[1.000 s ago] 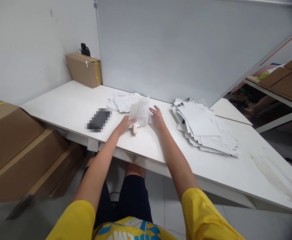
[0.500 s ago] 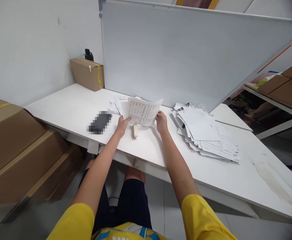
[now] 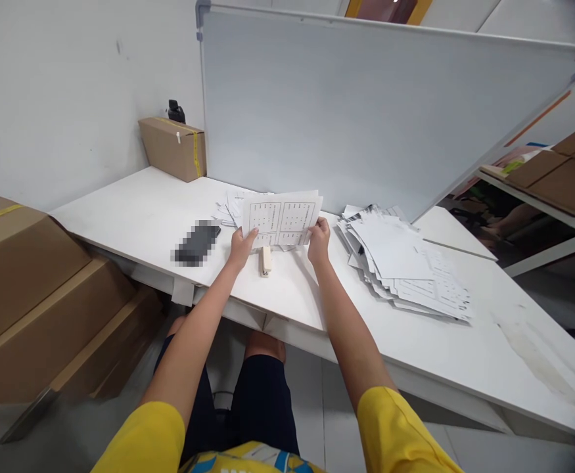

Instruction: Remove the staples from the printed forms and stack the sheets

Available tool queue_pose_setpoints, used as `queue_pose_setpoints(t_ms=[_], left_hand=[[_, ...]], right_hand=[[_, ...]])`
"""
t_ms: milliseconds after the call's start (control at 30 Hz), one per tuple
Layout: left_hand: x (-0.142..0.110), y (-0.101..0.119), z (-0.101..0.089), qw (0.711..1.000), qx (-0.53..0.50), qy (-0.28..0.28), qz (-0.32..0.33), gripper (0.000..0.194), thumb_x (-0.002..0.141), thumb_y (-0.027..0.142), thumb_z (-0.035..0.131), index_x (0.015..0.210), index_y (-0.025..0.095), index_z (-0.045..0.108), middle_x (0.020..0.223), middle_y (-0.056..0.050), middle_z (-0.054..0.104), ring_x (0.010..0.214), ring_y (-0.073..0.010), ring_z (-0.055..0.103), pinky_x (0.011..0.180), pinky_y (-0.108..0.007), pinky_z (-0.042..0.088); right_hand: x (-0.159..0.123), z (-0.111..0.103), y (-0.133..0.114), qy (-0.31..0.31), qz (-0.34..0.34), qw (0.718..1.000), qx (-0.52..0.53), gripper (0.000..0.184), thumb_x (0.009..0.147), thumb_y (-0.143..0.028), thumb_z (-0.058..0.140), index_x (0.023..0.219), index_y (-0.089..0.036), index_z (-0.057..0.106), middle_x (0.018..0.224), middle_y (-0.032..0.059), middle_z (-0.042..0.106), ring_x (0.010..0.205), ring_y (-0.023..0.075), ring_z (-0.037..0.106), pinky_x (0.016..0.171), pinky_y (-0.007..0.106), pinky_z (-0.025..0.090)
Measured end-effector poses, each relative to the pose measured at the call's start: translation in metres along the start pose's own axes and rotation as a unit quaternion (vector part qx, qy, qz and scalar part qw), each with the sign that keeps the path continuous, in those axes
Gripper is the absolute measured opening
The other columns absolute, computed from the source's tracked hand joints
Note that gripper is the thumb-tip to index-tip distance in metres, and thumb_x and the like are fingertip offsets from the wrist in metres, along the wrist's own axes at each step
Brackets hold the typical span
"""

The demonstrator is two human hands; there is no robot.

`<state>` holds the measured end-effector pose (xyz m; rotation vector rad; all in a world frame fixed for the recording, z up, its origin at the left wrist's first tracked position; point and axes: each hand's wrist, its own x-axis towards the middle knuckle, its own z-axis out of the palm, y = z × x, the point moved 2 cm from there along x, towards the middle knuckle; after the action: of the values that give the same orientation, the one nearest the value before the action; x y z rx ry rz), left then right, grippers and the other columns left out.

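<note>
Printed paper sheets (image 3: pixel 281 215) are held up over the table between my two hands, their printed face toward me. My left hand (image 3: pixel 242 248) is closed on the left edge, thumb on the front. At the right edge, my right hand (image 3: pixel 319 240) grips the same paper. Just below the sheets, a small cream-coloured stapler (image 3: pixel 266 261) lies on the tabletop. Behind the held paper, partly hidden by it, some loose printed papers (image 3: pixel 227 209) lie spread out. To the right of my right hand is a thick, uneven pile of papers (image 3: pixel 395 253).
A blurred dark flat object (image 3: pixel 197 244) lies on the white table (image 3: pixel 119 200) to the left. A taped cardboard box (image 3: pixel 171 148) stands at the back left corner, and larger boxes (image 3: pixel 25 269) are stacked beside the table. A whiteboard panel (image 3: pixel 366 105) rises along the back edge.
The paper was bent, with my right hand open beside it; now it is spread flat facing me. My right hand has closed on its right edge. The stapler has stayed in place.
</note>
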<state>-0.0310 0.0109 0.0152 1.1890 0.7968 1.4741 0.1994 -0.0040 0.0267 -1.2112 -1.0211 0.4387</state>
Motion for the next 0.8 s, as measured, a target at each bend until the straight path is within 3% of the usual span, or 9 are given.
queue_pose_setpoints(t_ms=[167, 400, 533, 800], left_hand=[[0.002, 0.004, -0.001, 0.999, 0.010, -0.009, 0.050, 0.048, 0.080, 0.052, 0.075, 0.110, 0.015, 0.070, 0.115, -0.014, 0.076, 0.118, -0.0325, 0.068, 0.103, -0.045, 0.054], [0.001, 0.000, 0.001, 0.995, 0.056, -0.045, 0.070, 0.043, 0.084, 0.041, 0.071, 0.121, 0.019, 0.063, 0.121, -0.012, 0.073, 0.118, -0.0299, 0.068, 0.105, -0.045, 0.054], [0.002, -0.002, 0.000, 0.994, 0.074, -0.036, 0.075, 0.038, 0.088, 0.039, 0.066, 0.120, 0.019, 0.062, 0.119, -0.012, 0.074, 0.116, -0.0296, 0.069, 0.105, -0.046, 0.054], [0.006, -0.004, -0.002, 0.989, 0.118, 0.005, 0.095, 0.030, 0.092, 0.037, 0.060, 0.115, 0.018, 0.066, 0.118, -0.012, 0.074, 0.119, -0.0291, 0.067, 0.108, -0.046, 0.052]], right_hand=[[0.000, -0.002, 0.000, 0.037, -0.016, 0.997, 0.069, 0.021, 0.068, -0.034, 0.049, 0.083, -0.027, 0.037, 0.082, -0.0024, 0.042, 0.080, 0.0176, 0.047, 0.076, 0.031, 0.044], [-0.001, 0.000, -0.013, 0.043, -0.045, 0.993, 0.097, 0.019, 0.072, -0.035, 0.055, 0.085, -0.026, 0.044, 0.084, -0.0023, 0.046, 0.083, 0.0173, 0.047, 0.078, 0.031, 0.043], [0.000, -0.001, -0.016, 0.045, -0.067, 0.994, 0.076, 0.018, 0.078, -0.036, 0.055, 0.088, -0.026, 0.044, 0.087, -0.0016, 0.049, 0.085, 0.0183, 0.050, 0.082, 0.033, 0.046], [0.003, -0.003, -0.002, 0.040, -0.048, 0.995, 0.074, 0.022, 0.075, -0.035, 0.056, 0.093, -0.027, 0.046, 0.092, -0.0001, 0.054, 0.091, 0.0190, 0.053, 0.084, 0.033, 0.048]])
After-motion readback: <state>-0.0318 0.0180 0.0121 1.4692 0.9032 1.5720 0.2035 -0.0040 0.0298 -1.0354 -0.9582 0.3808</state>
